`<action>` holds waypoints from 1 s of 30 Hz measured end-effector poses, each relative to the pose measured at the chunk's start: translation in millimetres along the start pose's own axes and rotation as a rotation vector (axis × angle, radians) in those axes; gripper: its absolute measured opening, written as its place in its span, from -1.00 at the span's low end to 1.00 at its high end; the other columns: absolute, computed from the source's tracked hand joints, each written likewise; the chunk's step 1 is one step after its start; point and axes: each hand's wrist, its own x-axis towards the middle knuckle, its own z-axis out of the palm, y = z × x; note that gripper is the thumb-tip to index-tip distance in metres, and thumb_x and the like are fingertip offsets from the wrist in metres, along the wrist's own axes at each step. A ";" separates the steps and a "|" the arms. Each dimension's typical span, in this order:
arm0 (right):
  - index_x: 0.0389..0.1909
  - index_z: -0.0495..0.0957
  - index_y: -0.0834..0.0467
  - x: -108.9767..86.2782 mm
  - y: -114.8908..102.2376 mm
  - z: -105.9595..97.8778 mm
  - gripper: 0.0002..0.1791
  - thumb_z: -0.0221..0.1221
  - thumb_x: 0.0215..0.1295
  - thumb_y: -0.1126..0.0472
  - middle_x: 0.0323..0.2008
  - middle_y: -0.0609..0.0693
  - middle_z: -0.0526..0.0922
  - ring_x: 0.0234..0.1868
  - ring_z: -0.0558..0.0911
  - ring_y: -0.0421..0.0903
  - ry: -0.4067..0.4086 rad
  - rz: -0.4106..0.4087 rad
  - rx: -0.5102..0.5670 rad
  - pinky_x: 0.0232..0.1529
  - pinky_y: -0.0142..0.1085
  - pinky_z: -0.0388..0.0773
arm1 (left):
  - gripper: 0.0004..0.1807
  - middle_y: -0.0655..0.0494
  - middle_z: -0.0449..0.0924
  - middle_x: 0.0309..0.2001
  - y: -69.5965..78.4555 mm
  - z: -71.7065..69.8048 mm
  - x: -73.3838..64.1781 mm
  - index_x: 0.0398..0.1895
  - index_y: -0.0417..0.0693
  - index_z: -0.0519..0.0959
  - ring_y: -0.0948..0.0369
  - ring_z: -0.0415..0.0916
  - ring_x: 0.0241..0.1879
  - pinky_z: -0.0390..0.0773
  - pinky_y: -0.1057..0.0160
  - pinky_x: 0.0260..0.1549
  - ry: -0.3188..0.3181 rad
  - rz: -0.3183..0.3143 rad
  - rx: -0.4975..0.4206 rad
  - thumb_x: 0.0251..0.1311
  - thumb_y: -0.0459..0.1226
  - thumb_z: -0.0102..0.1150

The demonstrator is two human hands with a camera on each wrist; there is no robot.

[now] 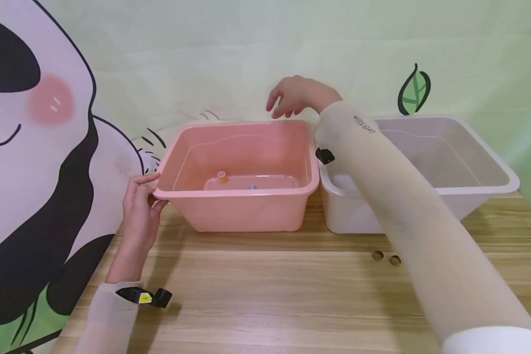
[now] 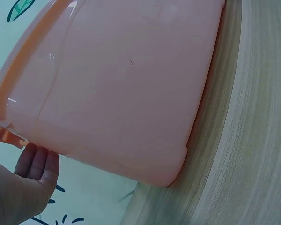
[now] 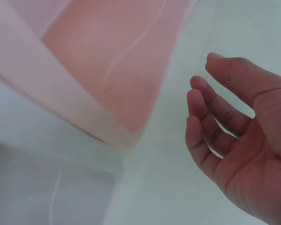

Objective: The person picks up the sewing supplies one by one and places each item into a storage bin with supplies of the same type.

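A pink plastic tub [image 1: 248, 211] stands on the wooden table. Its left front corner is in the grasp of my left hand [image 1: 140, 206], and the left wrist view shows the fingertips [image 2: 50, 164] curled against the rim from outside. Inside the tub lie a small orange cylinder with a pale end [image 1: 222, 177] and a little blue piece [image 1: 252, 187]. My right hand [image 1: 298, 96] hovers above the tub's far right corner, apart from it. In the right wrist view its fingers [image 3: 210, 122] are loosely bent around nothing.
To the right, a white-grey tub [image 1: 482, 191] stands close beside the pink one, partly behind my right forearm. Two small brownish rings [image 1: 395, 260] lie on the table [image 1: 265, 295] in front of it. A printed panda backdrop [image 1: 243, 64] rises behind.
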 end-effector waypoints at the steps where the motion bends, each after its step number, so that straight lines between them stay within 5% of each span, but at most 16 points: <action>1: 0.33 0.48 -0.01 -1.8 0.1 -1.7 -0.54 0.17 0.47 0.05 0.23 0.02 0.55 0.18 0.53 0.04 0.003 -0.010 -0.006 0.27 -0.05 0.47 | -0.79 -0.06 0.41 0.07 0.1 -0.4 -0.2 0.06 -0.13 0.44 0.14 0.49 -0.13 0.65 0.36 -0.19 0.000 0.000 0.002 0.48 -0.33 -0.15; 13: 0.31 0.49 0.03 -21.7 11.7 -25.5 -0.57 0.15 0.48 0.06 0.17 0.07 0.63 0.11 0.59 0.05 0.053 -0.109 -0.016 0.18 -0.14 0.53 | -0.80 -0.06 0.40 0.10 5.9 -4.5 -3.0 0.05 -0.13 0.46 0.13 0.50 -0.11 0.66 0.35 -0.17 0.009 0.002 -0.032 0.49 -0.36 -0.13; 19: 0.30 0.50 0.04 -36.8 12.1 -24.7 -0.59 0.12 0.50 0.06 0.14 0.09 0.66 0.09 0.58 0.07 0.062 -0.155 -0.095 0.14 -0.08 0.52 | -0.80 -0.06 0.48 0.06 5.4 -9.0 -3.4 0.06 -0.12 0.46 0.13 0.53 -0.04 0.67 0.32 -0.09 -0.061 -0.019 -0.071 0.48 -0.42 -0.10; 24: 0.29 0.52 0.04 -59.6 16.5 -24.1 -0.60 0.12 0.51 0.06 0.11 0.09 0.67 0.07 0.61 0.04 0.071 -0.207 -0.192 0.05 -0.10 0.52 | -0.82 -0.04 0.55 -0.06 3.0 -10.8 0.3 0.05 -0.11 0.49 0.18 0.60 -0.18 0.67 0.31 -0.11 -0.129 -0.050 -0.130 0.45 -0.42 0.07; 30: 0.29 0.53 -0.01 -103.8 23.9 -23.6 -0.59 0.12 0.51 -0.01 0.10 0.07 0.64 0.12 0.61 0.03 0.163 -0.251 -0.211 0.05 -0.08 0.58 | -0.82 -0.02 0.52 -0.07 2.3 -10.8 4.6 0.03 -0.09 0.50 0.20 0.58 -0.25 0.66 0.31 -0.14 -0.129 -0.054 -0.136 0.42 -0.35 0.17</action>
